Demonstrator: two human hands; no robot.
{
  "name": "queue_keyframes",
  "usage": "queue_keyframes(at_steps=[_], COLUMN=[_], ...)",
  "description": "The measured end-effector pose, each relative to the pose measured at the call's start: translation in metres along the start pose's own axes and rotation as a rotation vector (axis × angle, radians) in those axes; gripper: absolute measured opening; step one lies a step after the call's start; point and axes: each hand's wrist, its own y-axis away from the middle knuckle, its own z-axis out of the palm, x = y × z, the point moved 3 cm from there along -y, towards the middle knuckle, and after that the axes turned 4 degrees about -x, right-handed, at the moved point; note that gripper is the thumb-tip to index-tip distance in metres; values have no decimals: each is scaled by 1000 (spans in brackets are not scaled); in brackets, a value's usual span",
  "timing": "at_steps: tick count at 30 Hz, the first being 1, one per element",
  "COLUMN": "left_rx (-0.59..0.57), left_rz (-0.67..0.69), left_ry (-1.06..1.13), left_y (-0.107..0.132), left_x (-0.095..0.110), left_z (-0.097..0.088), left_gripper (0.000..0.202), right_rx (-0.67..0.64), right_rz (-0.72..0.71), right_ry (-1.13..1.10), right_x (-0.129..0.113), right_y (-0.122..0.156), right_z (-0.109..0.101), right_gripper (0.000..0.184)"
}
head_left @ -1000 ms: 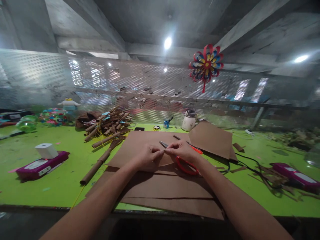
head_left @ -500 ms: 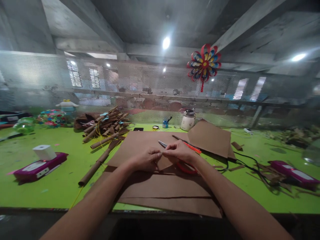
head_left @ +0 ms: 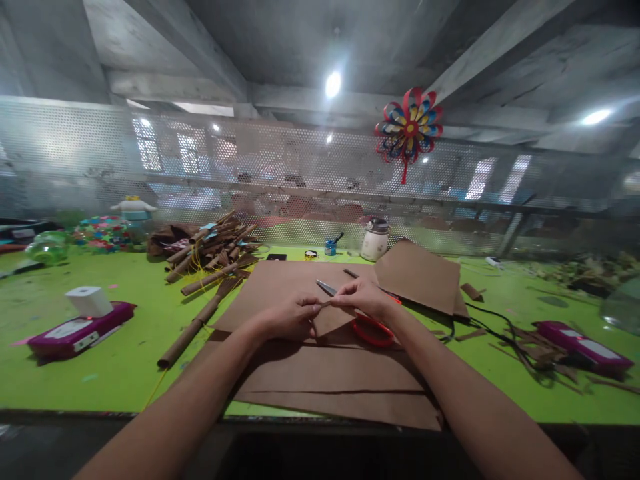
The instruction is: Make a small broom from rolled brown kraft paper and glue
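Observation:
My left hand and my right hand meet over a stack of brown paper sheets. Both are closed, with fingertips pinching a small narrow strip of brown paper between them. A brown paper flap shows just below the fingers; I cannot tell whether it joins the strip. Scissors lie under and beside my right hand, their metal blade pointing to the far left. One red-orange handle loop shows below my right wrist; the middle of the scissors is hidden.
Rolled brown paper tubes with yellow string lie at the left. Folded brown paper, black cords and paper scraps are at the right. Purple power strips flank the work. A white jar stands behind.
My right hand has shifted slightly right, and a little of the narrow paper strip now shows between the fingertips. More of the red-orange loop is visible.

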Motion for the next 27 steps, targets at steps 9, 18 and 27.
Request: queue_keyframes(at_steps=[9, 18, 27], left_rx=[22, 48, 3], left_rz=[-138, -177, -128], left_ry=[106, 132, 315], left_y=[2, 3, 10], left_x=[-6, -1, 10], left_z=[-1, -3, -8], left_gripper=[19, 24, 25], right_rx=[-95, -220, -185], right_rz=[67, 79, -25], right_ry=[0, -117, -315], right_x=[-1, -1, -13], right_y=[2, 5, 6], right_z=[-4, -5, -10], right_gripper=[29, 34, 40])
